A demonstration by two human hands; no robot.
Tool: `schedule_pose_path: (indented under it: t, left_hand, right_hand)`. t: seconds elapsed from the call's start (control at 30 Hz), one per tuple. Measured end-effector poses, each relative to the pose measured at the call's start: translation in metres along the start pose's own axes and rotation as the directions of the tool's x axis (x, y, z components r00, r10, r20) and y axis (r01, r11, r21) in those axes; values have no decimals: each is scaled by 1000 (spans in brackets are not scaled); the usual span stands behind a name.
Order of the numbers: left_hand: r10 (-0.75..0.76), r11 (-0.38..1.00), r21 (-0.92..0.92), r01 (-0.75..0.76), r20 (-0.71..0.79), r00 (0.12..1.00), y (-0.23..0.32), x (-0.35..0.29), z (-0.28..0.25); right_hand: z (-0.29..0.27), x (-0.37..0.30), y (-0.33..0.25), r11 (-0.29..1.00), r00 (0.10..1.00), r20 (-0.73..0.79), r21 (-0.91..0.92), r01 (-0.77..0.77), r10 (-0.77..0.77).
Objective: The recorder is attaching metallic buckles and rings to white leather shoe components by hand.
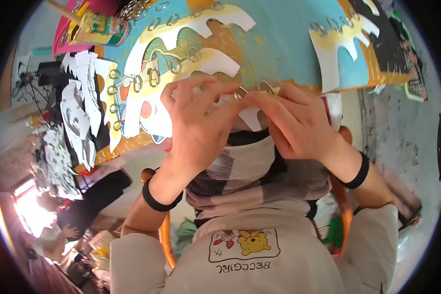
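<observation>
Close to the table's near edge, my left hand [196, 120] and my right hand [301, 122] come together with fingertips pinched. Between them is a white scalloped cut piece [251, 120], mostly covered by my fingers. Metal rings [265, 87] stand along its upper edge at my fingertips; which finger presses on which ring is hidden. Just beyond my left hand lies a curved white piece [225, 61] with yellowish smears and a row of metal rings. A longer curved piece [181, 32] with rings lies behind it. On the right rests another ringed piece [330, 63].
A tin [103, 28] with a stick in it stands at the far left beside a pile of metal rings [132, 9]. White paper cutouts [76, 115] hang over the table's left side. At lower left, another person's hand [69, 231] shows.
</observation>
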State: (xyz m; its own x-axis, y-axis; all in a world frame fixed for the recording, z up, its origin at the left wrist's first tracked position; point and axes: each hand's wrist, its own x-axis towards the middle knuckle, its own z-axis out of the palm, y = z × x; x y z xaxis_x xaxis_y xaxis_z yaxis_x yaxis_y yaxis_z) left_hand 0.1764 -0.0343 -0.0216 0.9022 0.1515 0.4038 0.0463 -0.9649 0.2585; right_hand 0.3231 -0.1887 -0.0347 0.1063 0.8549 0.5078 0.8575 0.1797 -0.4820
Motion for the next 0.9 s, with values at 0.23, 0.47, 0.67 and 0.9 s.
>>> schedule_pose_path:
  t: [0.23, 0.47, 0.67, 0.9]
  left_hand:
    - [-35, 999, 8, 34, 198, 980, 10, 35, -14]
    - [-20, 1000, -17, 26, 287, 958, 24, 50, -22]
    - [144, 986, 83, -143, 0, 990, 25, -1, -8]
    - [-210, 969, -174, 176, -201, 957, 38, -4, -30]
  right_hand:
    - [12, -12, 7, 997, 962, -265, 36, -62, 69]
    - [18, -28, -2, 992, 966, -227, 43, -115, 122]
    - [16, -30, -3, 991, 982, -178, -126, 33, -55]
    - [3, -20, -17, 931, 987, -33, -339, 137, -158]
